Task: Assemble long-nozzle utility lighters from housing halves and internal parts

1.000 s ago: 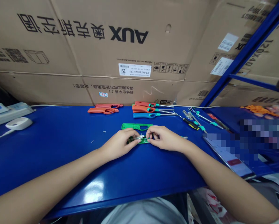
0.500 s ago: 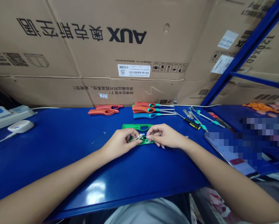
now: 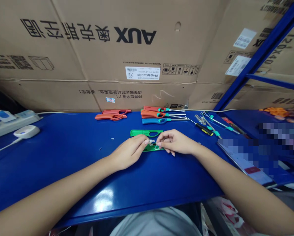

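My left hand [image 3: 129,152] is closed around a small clear lighter gas tank; only its metal valve end [image 3: 151,141] shows past the fingertips. Directly beneath lies a green lighter shell half [image 3: 149,148] with small parts inside, partly hidden by both hands. At its right side, my right hand [image 3: 174,142] is closed in a pinch close to the valve end. Whatever it pinches is too small and covered to name. A second green shell half [image 3: 138,132] rests flat just behind the hands.
Red lighter shells [image 3: 111,116] lie at the back, beside several assembled lighters [image 3: 154,121]. To the right are a screwdriver [image 3: 204,129], metal lighter tubes [image 3: 229,127] and a phone [image 3: 245,164]. Small screws [image 3: 112,139] lie left. A cardboard box [image 3: 88,65] stands behind.
My left hand has turned over the gas tank, so less of it shows and its valve end is nearer my right fingers. My right hand has barely moved.
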A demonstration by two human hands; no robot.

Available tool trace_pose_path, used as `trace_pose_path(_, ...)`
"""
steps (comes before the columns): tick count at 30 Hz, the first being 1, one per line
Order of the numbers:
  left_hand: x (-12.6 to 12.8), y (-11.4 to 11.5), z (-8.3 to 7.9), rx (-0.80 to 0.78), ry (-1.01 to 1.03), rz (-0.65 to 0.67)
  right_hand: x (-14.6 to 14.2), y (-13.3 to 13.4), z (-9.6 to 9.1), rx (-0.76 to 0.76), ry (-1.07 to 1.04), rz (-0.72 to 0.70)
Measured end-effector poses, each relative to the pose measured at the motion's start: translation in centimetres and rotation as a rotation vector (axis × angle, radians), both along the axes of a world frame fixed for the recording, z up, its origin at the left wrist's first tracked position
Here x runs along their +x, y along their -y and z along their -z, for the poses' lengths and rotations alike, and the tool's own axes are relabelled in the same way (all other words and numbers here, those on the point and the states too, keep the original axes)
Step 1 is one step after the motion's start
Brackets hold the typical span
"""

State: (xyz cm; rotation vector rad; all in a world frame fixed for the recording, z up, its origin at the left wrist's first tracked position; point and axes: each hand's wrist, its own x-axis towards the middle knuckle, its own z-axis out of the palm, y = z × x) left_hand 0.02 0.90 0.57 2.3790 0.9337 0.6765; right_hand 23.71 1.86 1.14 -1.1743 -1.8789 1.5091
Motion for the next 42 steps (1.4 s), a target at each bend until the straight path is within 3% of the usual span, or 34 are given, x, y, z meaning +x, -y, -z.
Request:
trace_pose_path(7,-0.11,-0.38,0.74,-0.007,-0.038,0.026,0.13,-0.05,0.04,-0.002,0.019,-0.023)
trace_pose_path(42,-0.05,-0.34,0.63,-0.010,0.011,0.014,-0.07,-0.12,0.04,0.001,0.046,0.001)
